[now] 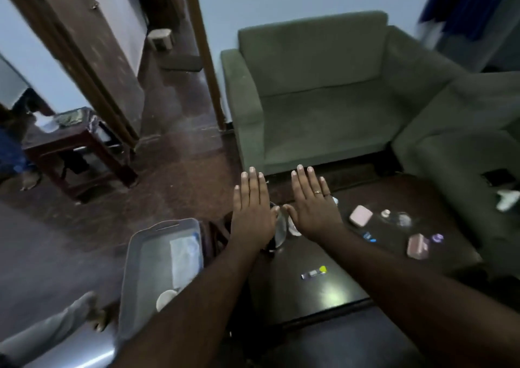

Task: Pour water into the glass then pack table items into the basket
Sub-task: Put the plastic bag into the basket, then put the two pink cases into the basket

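My left hand (pixel 253 210) and my right hand (pixel 312 207) are held flat, palms down, side by side above the far left end of a dark low table (pixel 332 291). Neither holds anything. Just under and between them a clear glass vessel (pixel 281 231) shows partly, the rest hidden by my hands. On the table lie a small tube with a yellow cap (pixel 313 272), a pink case (pixel 360 215), a second pink box (pixel 418 246), a clear bottle lying down (pixel 399 218) and a small purple item (pixel 437 237). A grey plastic basket (pixel 135 269) stands left of the table, holding a white packet and a white round item.
A green sofa (pixel 323 100) stands beyond the table and a second green seat (pixel 464 142) at the right. A wooden side table (pixel 81 148) is at the left by an open doorway. A person's leg and foot (pixel 87 308) reach in at the lower left.
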The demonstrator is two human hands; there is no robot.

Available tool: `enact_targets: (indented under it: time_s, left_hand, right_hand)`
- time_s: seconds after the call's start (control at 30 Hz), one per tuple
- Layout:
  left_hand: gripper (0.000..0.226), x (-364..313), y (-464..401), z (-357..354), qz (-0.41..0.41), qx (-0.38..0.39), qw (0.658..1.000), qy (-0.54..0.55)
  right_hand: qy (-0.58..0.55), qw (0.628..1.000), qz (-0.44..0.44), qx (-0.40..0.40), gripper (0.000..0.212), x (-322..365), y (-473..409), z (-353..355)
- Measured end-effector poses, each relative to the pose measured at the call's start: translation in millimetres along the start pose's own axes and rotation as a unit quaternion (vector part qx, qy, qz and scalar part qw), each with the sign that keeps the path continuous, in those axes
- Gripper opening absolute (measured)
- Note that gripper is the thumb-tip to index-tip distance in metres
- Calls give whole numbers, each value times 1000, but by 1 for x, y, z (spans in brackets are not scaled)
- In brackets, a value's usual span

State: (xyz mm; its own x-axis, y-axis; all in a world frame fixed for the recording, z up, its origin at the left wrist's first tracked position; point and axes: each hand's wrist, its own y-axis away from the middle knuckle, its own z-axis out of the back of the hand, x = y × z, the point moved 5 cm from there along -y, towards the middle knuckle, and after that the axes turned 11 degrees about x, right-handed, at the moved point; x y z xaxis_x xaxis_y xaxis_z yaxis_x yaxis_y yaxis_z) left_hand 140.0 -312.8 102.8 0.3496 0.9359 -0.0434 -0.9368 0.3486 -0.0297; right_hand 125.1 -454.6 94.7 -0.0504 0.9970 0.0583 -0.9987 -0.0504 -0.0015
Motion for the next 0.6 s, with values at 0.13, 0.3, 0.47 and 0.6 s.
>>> enact_targets:
  time_s: [0.13,0.3,0.47,0.6]
  left_hand:
    - [85,-63,8,1,-40,5,999,-16]
    - [86,-134,14,4,-76,42,996,-22]
    - [86,-196,18,10,-99,39,994,-23]
    - [85,-239,18,7,-118,39,992,-20]
  right_hand:
    - [-6,999,-45,7,79,-59,37,6]
    - [-15,996,-91,15,78,-124,87,11]
    - [-21,990,-136,10,79,-186,130,16]
    - [-17,985,-169,27,80,-233,159,13]
